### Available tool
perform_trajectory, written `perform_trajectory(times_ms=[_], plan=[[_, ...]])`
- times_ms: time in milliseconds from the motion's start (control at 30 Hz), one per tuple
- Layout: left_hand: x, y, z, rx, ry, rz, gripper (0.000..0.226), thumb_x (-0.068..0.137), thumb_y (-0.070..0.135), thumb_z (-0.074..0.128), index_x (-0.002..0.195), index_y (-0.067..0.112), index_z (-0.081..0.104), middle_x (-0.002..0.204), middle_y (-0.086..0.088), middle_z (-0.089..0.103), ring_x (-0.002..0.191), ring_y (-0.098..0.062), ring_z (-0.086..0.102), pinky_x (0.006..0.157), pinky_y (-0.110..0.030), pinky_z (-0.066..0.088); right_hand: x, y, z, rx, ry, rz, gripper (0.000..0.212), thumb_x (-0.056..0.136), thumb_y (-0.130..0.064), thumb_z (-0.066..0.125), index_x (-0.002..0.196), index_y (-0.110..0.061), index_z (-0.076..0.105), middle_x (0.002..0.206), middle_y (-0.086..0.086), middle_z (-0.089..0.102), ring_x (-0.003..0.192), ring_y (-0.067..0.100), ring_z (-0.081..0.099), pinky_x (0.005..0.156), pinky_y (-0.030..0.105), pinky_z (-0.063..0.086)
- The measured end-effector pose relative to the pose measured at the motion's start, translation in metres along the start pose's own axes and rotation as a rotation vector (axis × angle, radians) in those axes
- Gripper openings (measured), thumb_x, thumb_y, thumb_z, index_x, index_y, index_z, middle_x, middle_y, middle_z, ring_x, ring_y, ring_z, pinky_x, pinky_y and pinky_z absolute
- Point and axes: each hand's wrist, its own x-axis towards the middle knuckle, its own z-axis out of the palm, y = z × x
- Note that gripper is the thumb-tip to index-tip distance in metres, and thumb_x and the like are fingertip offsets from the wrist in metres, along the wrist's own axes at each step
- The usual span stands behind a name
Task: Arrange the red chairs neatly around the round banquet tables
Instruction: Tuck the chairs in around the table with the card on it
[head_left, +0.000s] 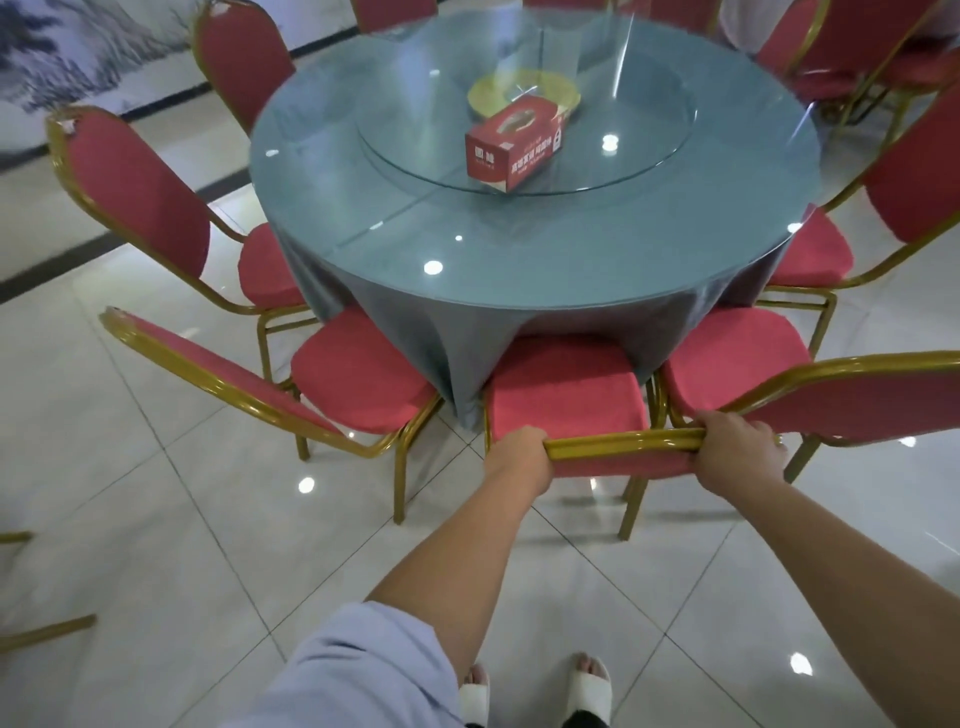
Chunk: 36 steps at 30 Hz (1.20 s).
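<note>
While both hands clamp its top rail, I have the middle red chair (566, 395) squared to the round table (519, 228), seat front under the cloth edge.
My left hand (519, 457) and right hand (737, 449) grasp the gold backrest; neighbour chairs (363, 384) crowd each side, open tile floor (156, 519) behind.

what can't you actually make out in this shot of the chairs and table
All from the head view:
- Chairs at the far side of the round table: cut off by the top edge.
- Table legs: hidden by the grey tablecloth.
- Print on the red tissue box: too small to read.
- Front legs of the held chair: hidden under its seat and the cloth.
- Fingertips of the left hand and right hand: wrapped behind the chair's top rail.
</note>
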Motion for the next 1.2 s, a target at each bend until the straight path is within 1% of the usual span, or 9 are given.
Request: perform_trajectory(times_ms=[133,267,367,500,667,833,967,1067,1200], plan=[[0.011,0.008,0.005,-0.016,0.021,0.005,0.021,0.083,0.001,0.053,0.091,0.017,0.063,0.081,-0.002,0.06,0.075,-0.027,0.058,0.063,-0.031,0.045,0.016,0.006,-0.007,-0.017,-0.017,-0.004,0.014,0.089,-0.015,0.055,0.091,-0.028,0.058,0.094,0.004,0.057,0.109,0.036,0.051,0.098,0.059,0.043],[0.008,0.004,0.013,-0.029,0.08,0.03,0.024,0.083,0.002,0.051,0.091,0.021,0.063,0.085,-0.001,0.058,0.077,-0.026,0.053,0.064,-0.031,0.041,0.015,0.01,-0.004,-0.002,-0.019,-0.005,0.014,0.087,-0.015,0.054,0.088,-0.028,0.058,0.094,0.007,0.06,0.106,0.037,0.052,0.095,0.057,0.041],[0.004,0.002,0.011,-0.016,0.055,0.04,0.026,0.082,0.002,0.051,0.093,0.021,0.065,0.085,-0.001,0.061,0.077,-0.026,0.055,0.063,-0.031,0.042,0.01,0.012,-0.001,0.009,0.004,-0.011,0.016,0.087,-0.013,0.054,0.086,-0.028,0.058,0.089,0.004,0.059,0.102,0.035,0.052,0.094,0.056,0.042],[-0.004,0.001,0.012,0.038,0.032,0.071,0.026,0.082,0.003,0.052,0.096,0.019,0.066,0.085,-0.001,0.061,0.077,-0.025,0.055,0.063,-0.031,0.042,0.005,0.021,0.006,-0.001,0.01,-0.029,0.016,0.086,-0.017,0.06,0.091,-0.032,0.06,0.083,-0.003,0.059,0.094,0.03,0.056,0.088,0.056,0.049],[-0.006,0.001,0.017,0.05,0.015,0.078,0.024,0.084,0.005,0.05,0.095,0.02,0.066,0.086,-0.002,0.063,0.078,-0.025,0.057,0.062,-0.031,0.043,-0.001,0.025,0.006,0.0,0.013,-0.053,0.014,0.087,-0.019,0.061,0.088,-0.033,0.058,0.089,-0.004,0.059,0.1,0.031,0.054,0.091,0.055,0.047],[-0.002,0.002,0.022,0.054,0.018,0.069,0.019,0.085,0.009,0.051,0.093,0.019,0.064,0.084,0.0,0.06,0.077,-0.025,0.055,0.063,-0.032,0.042,0.012,0.027,0.002,-0.033,-0.025,-0.089,0.011,0.088,-0.023,0.059,0.088,-0.034,0.062,0.081,-0.007,0.06,0.091,0.027,0.055,0.087,0.054,0.051],[-0.007,0.002,0.022,0.051,-0.017,0.063,0.013,0.084,0.01,0.052,0.083,0.02,0.06,0.083,0.0,0.061,0.076,-0.025,0.057,0.061,-0.031,0.04,0.009,0.025,-0.005,-0.061,-0.028,-0.107,0.012,0.089,-0.021,0.058,0.086,-0.032,0.061,0.078,-0.005,0.058,0.089,0.026,0.055,0.086,0.052,0.052],[-0.008,0.0,0.021,-0.002,-0.046,0.036,0.02,0.082,0.006,0.052,0.07,0.023,0.052,0.077,0.0,0.06,0.077,-0.027,0.061,0.06,-0.031,0.042,0.003,0.028,-0.002,-0.065,-0.003,-0.1,0.014,0.09,-0.021,0.057,0.088,-0.034,0.059,0.076,-0.006,0.055,0.087,0.024,0.051,0.09,0.054,0.051],[-0.012,0.001,0.022,-0.011,-0.017,0.006,0.025,0.081,0.004,0.051,0.064,0.023,0.048,0.073,0.001,0.058,0.076,-0.028,0.061,0.063,-0.034,0.05,0.005,0.029,0.002,-0.09,-0.016,-0.087,0.013,0.088,-0.021,0.058,0.087,-0.034,0.059,0.08,-0.007,0.054,0.092,0.024,0.048,0.09,0.055,0.049]])
